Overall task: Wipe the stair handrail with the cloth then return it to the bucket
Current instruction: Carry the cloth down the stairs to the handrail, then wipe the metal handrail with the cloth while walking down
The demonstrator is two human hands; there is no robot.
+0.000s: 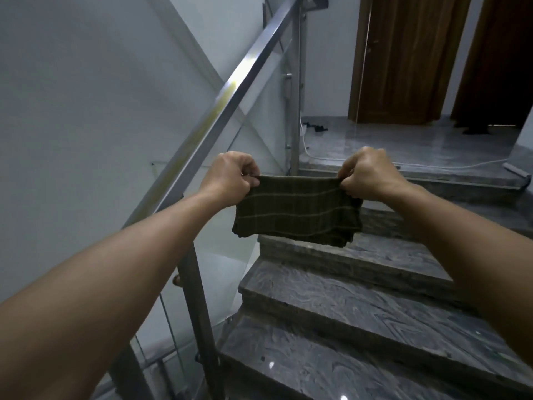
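Note:
A dark olive checked cloth hangs folded in front of me, stretched flat between both hands. My left hand pinches its upper left corner and my right hand pinches its upper right corner. The square steel handrail slopes from lower left up to upper right, just left of my left hand and not touched by the cloth. No bucket is in view.
Grey marble steps climb to a landing with wooden doors. Steel posts and glass panels stand under the rail. A white cable trails across the landing edge. A white wall fills the left.

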